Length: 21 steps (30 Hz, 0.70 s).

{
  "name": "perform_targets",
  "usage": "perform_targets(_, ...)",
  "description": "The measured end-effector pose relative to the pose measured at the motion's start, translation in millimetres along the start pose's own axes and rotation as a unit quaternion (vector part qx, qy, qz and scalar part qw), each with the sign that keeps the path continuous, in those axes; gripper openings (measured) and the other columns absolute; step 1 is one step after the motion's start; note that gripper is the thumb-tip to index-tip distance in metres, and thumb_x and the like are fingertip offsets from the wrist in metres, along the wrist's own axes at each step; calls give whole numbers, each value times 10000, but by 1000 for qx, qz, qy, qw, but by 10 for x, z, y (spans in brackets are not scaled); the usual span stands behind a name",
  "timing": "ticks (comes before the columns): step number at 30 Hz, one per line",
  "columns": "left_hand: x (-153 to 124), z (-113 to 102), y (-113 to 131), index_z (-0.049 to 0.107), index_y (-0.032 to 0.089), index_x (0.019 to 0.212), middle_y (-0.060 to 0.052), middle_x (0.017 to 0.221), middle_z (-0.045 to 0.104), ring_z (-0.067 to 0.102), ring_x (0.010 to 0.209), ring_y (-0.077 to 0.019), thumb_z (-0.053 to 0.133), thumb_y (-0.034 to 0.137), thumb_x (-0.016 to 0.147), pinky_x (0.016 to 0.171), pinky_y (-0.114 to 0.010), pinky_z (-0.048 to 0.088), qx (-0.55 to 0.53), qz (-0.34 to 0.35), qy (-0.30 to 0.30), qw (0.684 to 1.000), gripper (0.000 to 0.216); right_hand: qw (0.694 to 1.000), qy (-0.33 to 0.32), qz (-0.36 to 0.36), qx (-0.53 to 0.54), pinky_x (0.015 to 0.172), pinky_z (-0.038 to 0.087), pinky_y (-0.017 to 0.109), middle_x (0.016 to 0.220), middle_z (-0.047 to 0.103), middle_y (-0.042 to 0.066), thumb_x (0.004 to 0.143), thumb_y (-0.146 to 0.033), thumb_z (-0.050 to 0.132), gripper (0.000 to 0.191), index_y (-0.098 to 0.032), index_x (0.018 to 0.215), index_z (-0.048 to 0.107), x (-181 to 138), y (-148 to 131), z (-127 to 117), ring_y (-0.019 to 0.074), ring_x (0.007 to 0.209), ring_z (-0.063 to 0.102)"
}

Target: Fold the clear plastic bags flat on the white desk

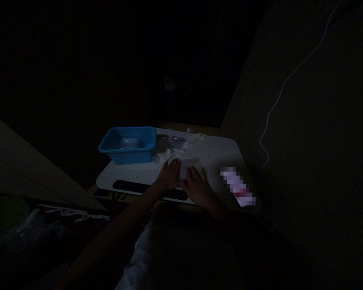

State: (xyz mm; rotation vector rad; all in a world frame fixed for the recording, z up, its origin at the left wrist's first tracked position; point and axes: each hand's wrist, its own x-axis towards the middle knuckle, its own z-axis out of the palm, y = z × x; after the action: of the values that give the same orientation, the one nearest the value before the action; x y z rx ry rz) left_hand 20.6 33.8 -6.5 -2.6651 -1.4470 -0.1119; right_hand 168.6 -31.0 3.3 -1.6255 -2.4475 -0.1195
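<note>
The scene is very dark. My left hand (170, 175) lies flat on a small white table (133, 175), fingers stretched forward. My right hand (197, 186) lies flat beside it, fingers apart, thumbs nearly touching. Both hands press on a clear plastic sheet or bag (191, 163) that is hard to make out. A blue plastic tub (128, 144) stands at the table's back left, just beyond my left hand.
More crumpled clear plastic (175, 143) lies behind the hands near the tub. A small white and red item (190, 130) sits at the far edge. A blurred white and pink object (238, 187) lies at the right. A white cable (278, 96) runs down the wall.
</note>
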Motion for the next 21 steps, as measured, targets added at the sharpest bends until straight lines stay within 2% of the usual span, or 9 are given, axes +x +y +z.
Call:
perform_targets(5, 7, 37, -13, 295, 32, 1332, -197, 1404, 246, 212, 1306, -281, 343, 526, 806, 1041, -443, 163, 4, 1, 3, 1000, 723, 999, -27, 6, 15, 1038, 59, 535, 1402, 296, 135, 901, -433, 151, 573, -89, 1331, 310, 8, -39, 29, 229, 1329, 146)
perform_targets(8, 5, 34, -9, 287, 44, 1338, -187, 1410, 239, 206, 1309, -276, 317, 557, 804, 1045, -438, 149, 0, -2, 3, 1000, 741, 1000, -24, 19, 1, 1033, 54, 546, 1399, 301, 136, 904, -434, 133, 567, -105, 1310, 353, -29, 54, 35, 230, 1327, 158)
perform_targets(12, 1, 18, 1, 285, 35, 1336, -189, 1410, 238, 194, 1312, -278, 304, 606, 788, 1046, -438, 142, -11, -8, -3, 1000, 792, 998, -19, 50, -25, 1026, 65, 559, 1383, 317, 167, 903, -432, 146, 582, -67, 1324, 315, -100, 243, 45, 245, 1311, 209)
perform_targets(17, -1, 5, 1, 299, 49, 1332, -188, 1400, 268, 205, 1309, -275, 287, 631, 782, 1045, -430, 141, -18, -4, 5, 1000, 802, 996, 0, 78, -52, 1015, 147, 546, 1363, 353, 178, 900, -386, 210, 551, -42, 1316, 318, -170, 524, 42, 256, 1300, 234)
perform_targets(21, -2, 4, -2, 303, 24, 1325, -202, 1399, 261, 210, 1306, -282, 267, 632, 786, 1040, -438, 146, -19, -2, 6, 1000, 813, 991, 28, 123, -55, 1012, 155, 545, 1363, 337, 209, 889, -383, 239, 578, -1, 1320, 292, -187, 488, 4, 281, 1295, 235)
